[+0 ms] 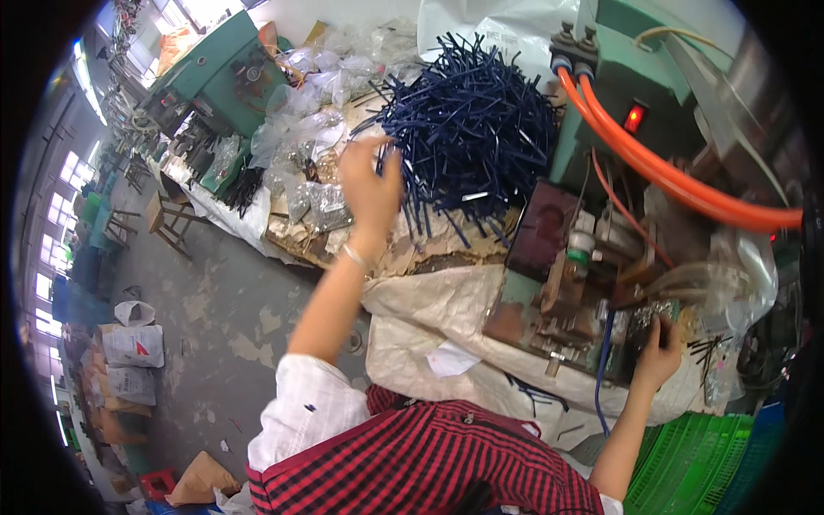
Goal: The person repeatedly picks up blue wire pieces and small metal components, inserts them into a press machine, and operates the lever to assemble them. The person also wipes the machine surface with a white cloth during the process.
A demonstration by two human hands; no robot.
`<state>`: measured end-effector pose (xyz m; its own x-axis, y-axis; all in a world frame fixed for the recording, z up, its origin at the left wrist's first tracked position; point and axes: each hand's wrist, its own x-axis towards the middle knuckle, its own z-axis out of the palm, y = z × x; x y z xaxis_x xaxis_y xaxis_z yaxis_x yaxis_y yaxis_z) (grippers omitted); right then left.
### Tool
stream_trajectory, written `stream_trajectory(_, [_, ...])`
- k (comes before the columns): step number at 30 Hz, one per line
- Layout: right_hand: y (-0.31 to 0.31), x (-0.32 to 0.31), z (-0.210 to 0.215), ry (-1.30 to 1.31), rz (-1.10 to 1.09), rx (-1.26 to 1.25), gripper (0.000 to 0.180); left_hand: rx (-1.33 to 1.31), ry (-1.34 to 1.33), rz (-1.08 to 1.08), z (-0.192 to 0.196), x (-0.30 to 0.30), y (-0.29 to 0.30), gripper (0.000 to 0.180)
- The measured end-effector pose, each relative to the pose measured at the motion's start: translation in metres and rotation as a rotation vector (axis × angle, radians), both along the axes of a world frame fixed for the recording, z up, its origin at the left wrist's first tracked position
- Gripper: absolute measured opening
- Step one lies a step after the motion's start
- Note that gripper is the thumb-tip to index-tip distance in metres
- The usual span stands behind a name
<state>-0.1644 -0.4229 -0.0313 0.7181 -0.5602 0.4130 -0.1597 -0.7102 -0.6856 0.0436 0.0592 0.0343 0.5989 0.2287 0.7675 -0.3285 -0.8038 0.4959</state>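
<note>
My left hand (370, 184) reaches to the near left edge of a big heap of dark blue strips (481, 120). Its thumb and fingers curl together, slightly blurred, and a dark blue strip (380, 160) shows between them. Low on the right, my right hand (659, 359) has its fingers bent together at a dark holder of small shiny metal pieces (652, 316) beside the machine (584, 283). What sits in those fingertips is too small to make out. A longer blue strip (604, 369) hangs from the machine's front edge, left of my right hand.
Thick orange hoses (661, 163) arch over the machine. Clear plastic bags of small metal parts (326, 206) lie left of the heap. A green crate (691, 463) stands below my right forearm. Pale sacking (421, 335) drapes the bench front, and wooden stools (167, 219) stand far left.
</note>
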Motion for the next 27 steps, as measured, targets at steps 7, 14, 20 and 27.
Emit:
stream_trajectory(7, [0.0, -0.011, -0.009, 0.021, -0.009, 0.107, 0.021, 0.606, 0.574, 0.724, -0.084, 0.184, 0.155, 0.022])
stream_trajectory(14, [-0.013, -0.02, -0.024, -0.018, 0.017, 0.048, 0.026, 0.513, 0.818, 0.609, -0.109, 0.21, 0.109, 0.023])
stream_trajectory(20, [0.013, -0.042, 0.018, -0.072, -0.037, 0.306, 0.019, 0.286, 0.899, 0.493, -0.077, 0.162, 0.127, 0.03])
stream_trajectory(27, [0.1, 0.009, 0.087, -0.293, 0.278, 0.38, 0.026, -0.432, 0.291, -0.371, -0.023, 0.012, 0.014, 0.019])
